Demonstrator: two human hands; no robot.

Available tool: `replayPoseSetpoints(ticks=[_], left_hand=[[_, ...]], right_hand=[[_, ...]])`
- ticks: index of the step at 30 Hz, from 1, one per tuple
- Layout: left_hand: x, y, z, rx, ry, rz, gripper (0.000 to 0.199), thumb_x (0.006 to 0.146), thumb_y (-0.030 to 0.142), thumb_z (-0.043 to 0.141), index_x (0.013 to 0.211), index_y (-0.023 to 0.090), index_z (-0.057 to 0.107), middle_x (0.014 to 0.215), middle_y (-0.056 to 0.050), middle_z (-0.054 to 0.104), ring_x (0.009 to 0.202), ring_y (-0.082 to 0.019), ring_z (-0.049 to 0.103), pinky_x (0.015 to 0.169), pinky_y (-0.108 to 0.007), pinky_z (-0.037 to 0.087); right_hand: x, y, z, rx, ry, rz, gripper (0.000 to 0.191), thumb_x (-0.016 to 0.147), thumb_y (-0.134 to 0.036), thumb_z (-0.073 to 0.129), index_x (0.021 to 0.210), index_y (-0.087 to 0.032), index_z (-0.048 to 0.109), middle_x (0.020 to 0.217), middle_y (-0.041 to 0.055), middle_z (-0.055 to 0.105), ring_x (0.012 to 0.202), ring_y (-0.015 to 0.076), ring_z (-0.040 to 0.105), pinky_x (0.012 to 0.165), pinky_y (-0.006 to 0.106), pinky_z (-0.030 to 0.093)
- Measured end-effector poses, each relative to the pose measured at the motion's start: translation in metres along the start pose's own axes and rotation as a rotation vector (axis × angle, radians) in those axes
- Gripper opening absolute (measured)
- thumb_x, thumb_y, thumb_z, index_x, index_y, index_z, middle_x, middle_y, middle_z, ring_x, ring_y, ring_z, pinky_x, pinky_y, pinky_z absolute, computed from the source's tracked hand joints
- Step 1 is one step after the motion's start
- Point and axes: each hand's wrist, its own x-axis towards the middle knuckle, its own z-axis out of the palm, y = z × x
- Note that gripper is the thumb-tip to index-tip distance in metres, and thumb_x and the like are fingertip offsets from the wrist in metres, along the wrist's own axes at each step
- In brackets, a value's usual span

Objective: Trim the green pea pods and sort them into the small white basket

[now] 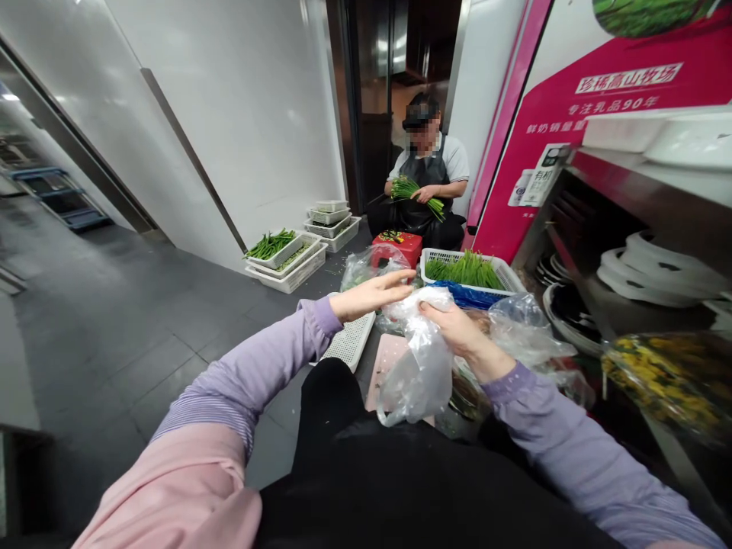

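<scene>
A crumpled clear plastic bag (420, 370) hangs above my lap, over a pink board (386, 362). My right hand (454, 324) grips its bunched top, with the thumb pressed on the plastic. My left hand (374, 296) is beside the upper left of the bag, its fingers stretched out flat and pointing right. Under my left forearm lies a white perforated basket (350, 341). Blue plastic (472, 296) and another clear bag (523, 324) are just beyond and right of my right hand.
Ahead, a person (426, 164) sits holding green stalks (415, 194) behind a red stool (397, 245). A white basket (503, 276) holds more greens. Stacked baskets (291, 278) stand at the left wall. Shelves (640, 320) with dishes line the right side.
</scene>
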Motion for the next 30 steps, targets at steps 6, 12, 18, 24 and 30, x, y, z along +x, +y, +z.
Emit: replayPoseSetpoints(ticks=[6, 12, 18, 24, 30], left_hand=[[0.009, -0.002, 0.009, 0.333, 0.288, -0.010, 0.025, 0.083, 0.019, 0.044, 0.103, 0.013, 0.057, 0.094, -0.007, 0.063, 0.086, -0.015, 0.058, 0.078, -0.029, 0.046], [0.010, -0.013, 0.032, 0.829, 0.325, 0.220, 0.028, 0.087, 0.019, 0.035, 0.107, 0.010, 0.052, 0.104, -0.014, 0.057, 0.090, -0.018, 0.055, 0.077, -0.033, 0.047], [0.000, -0.013, 0.034, 0.417, 0.169, 0.217, 0.030, 0.083, 0.022, 0.045, 0.110, 0.011, 0.052, 0.114, -0.015, 0.050, 0.105, -0.020, 0.048, 0.088, -0.035, 0.043], [0.003, -0.006, 0.012, 0.008, 0.084, -0.046, 0.040, 0.084, 0.025, 0.044, 0.123, 0.015, 0.043, 0.105, -0.009, 0.058, 0.083, -0.014, 0.058, 0.072, -0.027, 0.048], [0.002, -0.005, 0.026, 0.549, 0.270, 0.013, 0.025, 0.085, 0.021, 0.041, 0.101, 0.012, 0.057, 0.092, -0.008, 0.063, 0.086, -0.016, 0.058, 0.076, -0.028, 0.046]], right_hand=[[0.004, 0.010, -0.009, 0.075, -0.061, 0.163, 0.043, 0.061, -0.051, 0.067, 0.090, -0.020, 0.061, 0.080, 0.0037, 0.066, 0.081, 0.0210, 0.060, 0.071, 0.033, 0.047], [-0.009, 0.020, 0.001, 0.186, -0.078, 0.273, 0.054, 0.065, -0.065, 0.055, 0.088, -0.018, 0.062, 0.069, 0.0060, 0.065, 0.072, 0.0219, 0.062, 0.061, 0.032, 0.048], [-0.013, 0.017, 0.001, -0.011, 0.072, 0.163, 0.052, 0.064, -0.058, 0.061, 0.090, -0.013, 0.063, 0.074, 0.0068, 0.067, 0.071, 0.0215, 0.063, 0.061, 0.029, 0.047], [-0.005, 0.015, -0.002, -0.193, 0.140, -0.042, 0.057, 0.064, -0.056, 0.062, 0.105, -0.016, 0.058, 0.109, 0.0082, 0.061, 0.104, 0.0236, 0.053, 0.091, 0.034, 0.039], [-0.014, 0.018, -0.001, 0.040, -0.088, 0.343, 0.055, 0.066, -0.061, 0.057, 0.101, -0.018, 0.059, 0.088, 0.0094, 0.067, 0.091, 0.0241, 0.060, 0.078, 0.036, 0.047]])
